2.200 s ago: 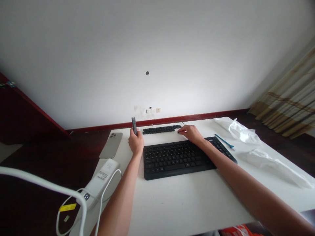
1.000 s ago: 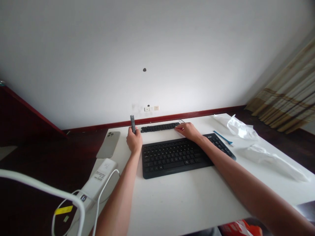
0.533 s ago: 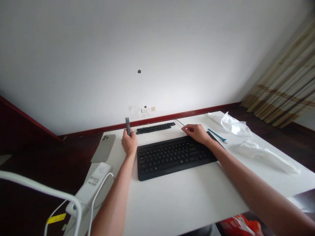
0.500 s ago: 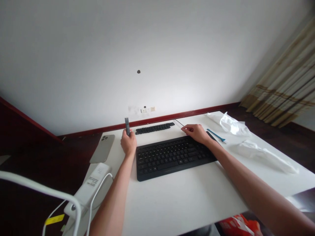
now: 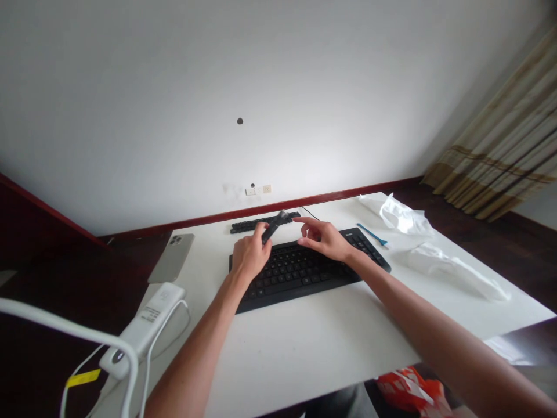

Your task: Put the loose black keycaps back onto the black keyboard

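Note:
My left hand (image 5: pixel 251 255) is closed around the handle of a slim black brush-like tool (image 5: pixel 275 225), whose greyish end points up and to the right. My right hand (image 5: pixel 322 239) is over the keyboard, index finger stretched toward that end, thumb apart from it; nothing shows in its fingers. Whether the fingertip touches the tool I cannot tell. Beneath both hands lies a black keyboard (image 5: pixel 289 273), partly covered by them. Behind it, a strip of loose black keycaps (image 5: pixel 246 226) lies in rows, partly hidden by the tool.
A blue pry tool (image 5: pixel 372 234) lies right of the keyboard, near crumpled white plastic bags (image 5: pixel 404 216). On the left are a phone (image 5: pixel 176 261) and a white power strip (image 5: pixel 145 322) with cables. A thin black cable (image 5: pixel 310 213) runs behind. The white table (image 5: pixel 322 337) stands by the wall.
My left hand has brought the black tool rightward over the keyboard, tilting it from upright. My right hand has moved left toward the tool's end, its index finger now extended. The view has shifted slightly.

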Motion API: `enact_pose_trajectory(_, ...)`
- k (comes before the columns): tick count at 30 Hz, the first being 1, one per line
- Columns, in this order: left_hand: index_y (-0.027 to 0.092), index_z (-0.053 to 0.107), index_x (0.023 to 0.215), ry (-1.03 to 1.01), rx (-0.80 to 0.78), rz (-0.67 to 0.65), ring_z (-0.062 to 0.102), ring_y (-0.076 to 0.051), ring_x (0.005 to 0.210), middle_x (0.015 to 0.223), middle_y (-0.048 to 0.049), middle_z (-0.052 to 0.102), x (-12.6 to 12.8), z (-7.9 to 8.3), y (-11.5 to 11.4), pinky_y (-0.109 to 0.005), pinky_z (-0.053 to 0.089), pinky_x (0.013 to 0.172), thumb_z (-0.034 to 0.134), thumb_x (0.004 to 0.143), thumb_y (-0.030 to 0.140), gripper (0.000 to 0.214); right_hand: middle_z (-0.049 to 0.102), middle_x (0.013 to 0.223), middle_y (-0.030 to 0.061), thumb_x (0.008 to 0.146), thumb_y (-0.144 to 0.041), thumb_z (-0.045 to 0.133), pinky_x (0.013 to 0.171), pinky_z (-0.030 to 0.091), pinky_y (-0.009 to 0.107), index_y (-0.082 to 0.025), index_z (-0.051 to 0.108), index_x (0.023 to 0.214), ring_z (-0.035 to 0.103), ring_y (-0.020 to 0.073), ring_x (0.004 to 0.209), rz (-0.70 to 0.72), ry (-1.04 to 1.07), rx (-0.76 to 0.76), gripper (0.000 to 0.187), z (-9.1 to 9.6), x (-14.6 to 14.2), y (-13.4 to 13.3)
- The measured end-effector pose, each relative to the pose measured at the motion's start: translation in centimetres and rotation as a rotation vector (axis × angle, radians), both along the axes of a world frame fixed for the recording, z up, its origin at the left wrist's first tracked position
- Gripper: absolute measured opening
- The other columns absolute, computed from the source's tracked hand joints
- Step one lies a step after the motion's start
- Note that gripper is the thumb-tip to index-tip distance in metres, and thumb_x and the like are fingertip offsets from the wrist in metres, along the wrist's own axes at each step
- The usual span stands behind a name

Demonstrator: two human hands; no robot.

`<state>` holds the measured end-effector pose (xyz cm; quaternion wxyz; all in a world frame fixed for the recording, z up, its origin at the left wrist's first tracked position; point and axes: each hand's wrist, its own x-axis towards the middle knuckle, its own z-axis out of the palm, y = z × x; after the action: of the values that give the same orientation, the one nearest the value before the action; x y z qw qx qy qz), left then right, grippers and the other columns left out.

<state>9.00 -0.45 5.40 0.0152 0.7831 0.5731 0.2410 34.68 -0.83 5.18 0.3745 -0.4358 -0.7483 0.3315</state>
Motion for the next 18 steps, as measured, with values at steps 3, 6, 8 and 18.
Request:
enact_pose_trajectory(3,0.028,0.055,0.129,0.077,-0.027,-0.125,0.074,-0.026,0.073,0.078,-0.0017,0.075,2.3,-0.2,-1.7,-0.030,0.047,0.065,0.053,0.098,0.030,0.031,0.066,0.091,0.0042,0.089,-0.053,0.072,0.066,0.048,0.029,-0.018,0.059,0.142,0.057,0.0157,0.071,0.175,0.146,-0.110,0.064,0.2,-1.2,-0.7)
enact_pose_trajectory(6,0.026,0.051,0.132,0.091,-0.050,-0.164,0.075,-0.027,0.075,0.077,-0.0015,0.075,3.5,-0.2,-2.7,-0.030,0.048,0.065,0.053,0.098,0.033,0.034,0.066,0.085,0.0036,0.091,-0.051,0.071,0.065,0.049,0.029,-0.016,0.064,0.134,0.057,0.0151,0.069,0.239,0.270,-0.175,0.056,0.4,-1.7,-1.0)
enact_pose_trajectory(8,0.026,0.050,0.131,0.071,-0.061,-0.172,0.075,-0.025,0.073,0.075,-0.0003,0.074,3.7,-0.2,-2.9,-0.029,0.046,0.063,0.052,0.099,0.035,0.033,0.062,0.076,0.0011,0.092,-0.050,0.071,0.064,0.048,0.029,-0.017,0.068,0.125,0.054,0.0141,0.067,0.237,0.331,-0.181,0.047,0.7,-1.7,-1.0)
enact_pose_trajectory(18,0.024,0.061,0.115,0.042,-0.107,-0.144,0.068,-0.021,0.072,0.073,-0.0001,0.068,3.5,-1.3,-2.5,-0.029,0.047,0.066,0.050,0.102,0.040,0.023,0.059,0.079,0.0000,0.079,-0.056,0.075,0.063,0.047,0.025,-0.022,0.067,0.089,0.054,0.0132,0.071,-0.285,0.733,-0.162,0.036,0.2,3.4,2.5)
